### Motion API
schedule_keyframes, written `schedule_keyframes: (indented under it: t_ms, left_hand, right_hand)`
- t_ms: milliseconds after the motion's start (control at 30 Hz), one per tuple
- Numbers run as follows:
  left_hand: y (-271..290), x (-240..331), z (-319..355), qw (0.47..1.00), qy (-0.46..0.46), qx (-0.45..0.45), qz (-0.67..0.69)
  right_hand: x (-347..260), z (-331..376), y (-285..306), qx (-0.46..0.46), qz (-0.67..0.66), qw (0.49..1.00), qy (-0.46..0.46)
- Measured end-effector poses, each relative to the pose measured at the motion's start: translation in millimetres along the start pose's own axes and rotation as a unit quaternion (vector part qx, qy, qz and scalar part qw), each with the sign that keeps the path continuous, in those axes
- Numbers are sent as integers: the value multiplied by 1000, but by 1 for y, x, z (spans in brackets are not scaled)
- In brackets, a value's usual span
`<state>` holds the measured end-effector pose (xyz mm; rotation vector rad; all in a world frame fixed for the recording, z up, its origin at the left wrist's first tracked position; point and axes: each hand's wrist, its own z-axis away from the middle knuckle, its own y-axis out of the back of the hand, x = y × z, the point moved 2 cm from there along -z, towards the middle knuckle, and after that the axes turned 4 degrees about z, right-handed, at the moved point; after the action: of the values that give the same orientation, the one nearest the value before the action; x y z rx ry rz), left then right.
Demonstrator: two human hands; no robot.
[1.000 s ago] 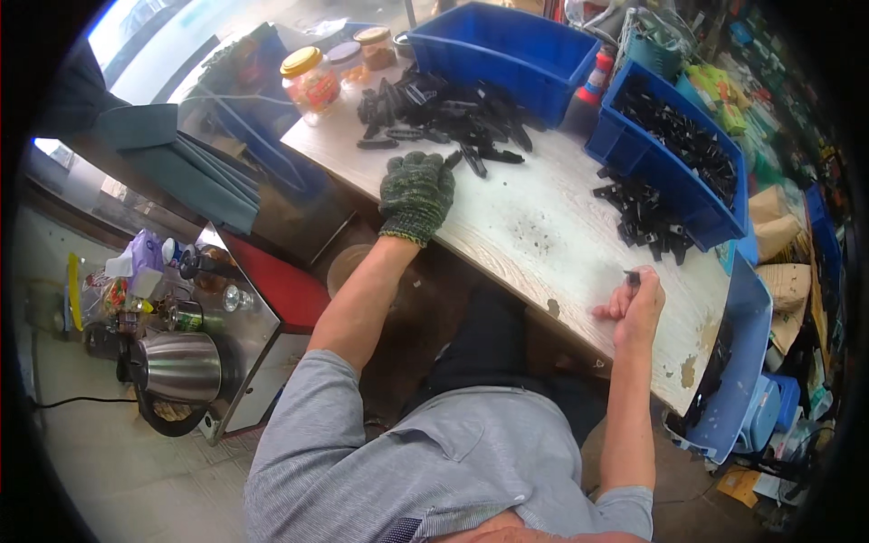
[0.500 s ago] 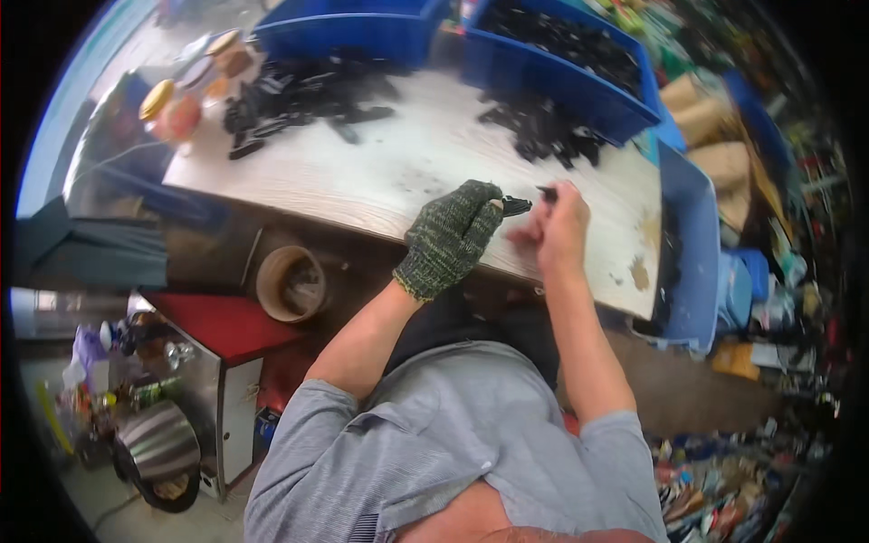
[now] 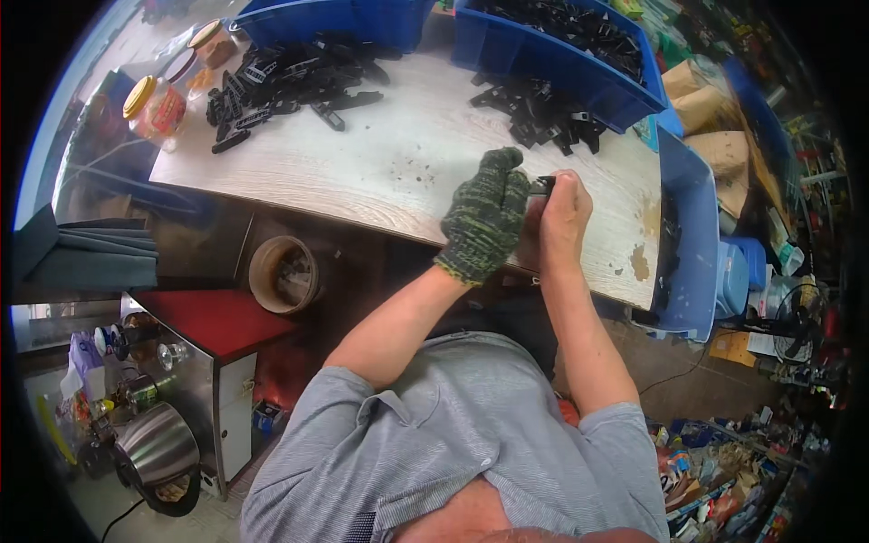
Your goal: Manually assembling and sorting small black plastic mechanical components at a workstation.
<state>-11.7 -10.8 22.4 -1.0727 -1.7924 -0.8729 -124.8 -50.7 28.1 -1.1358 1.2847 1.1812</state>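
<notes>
both hands (image 3: 525,213) now closed together on small black part (image 3: 541,185)

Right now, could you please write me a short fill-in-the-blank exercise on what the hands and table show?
1. The left hand wears a knitted ____, while the right hand is bare.
2. Both hands meet at a small ____-coloured part above the table.
3. The bins at the table's far edge are ____ in colour.
4. The jar at the table's left end has a ____ lid.

Missing words: glove; black; blue; yellow
</notes>
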Motion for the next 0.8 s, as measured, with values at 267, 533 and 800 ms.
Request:
schedule_keyframes:
  t_ms: [267, 533, 800]
  left_hand:
    - [-8, 10, 6, 999, 49, -3, -11]
    - [19, 14, 4, 997, -9, -66, -36]
    - [177, -47, -77, 789, -86, 114, -597]
  right_hand:
    - [2, 0, 3, -43, -30, 998, 34]
    - [-4, 8, 2, -56, -5, 998, 14]
    - [-19, -61, 102, 186, -147, 967, -96]
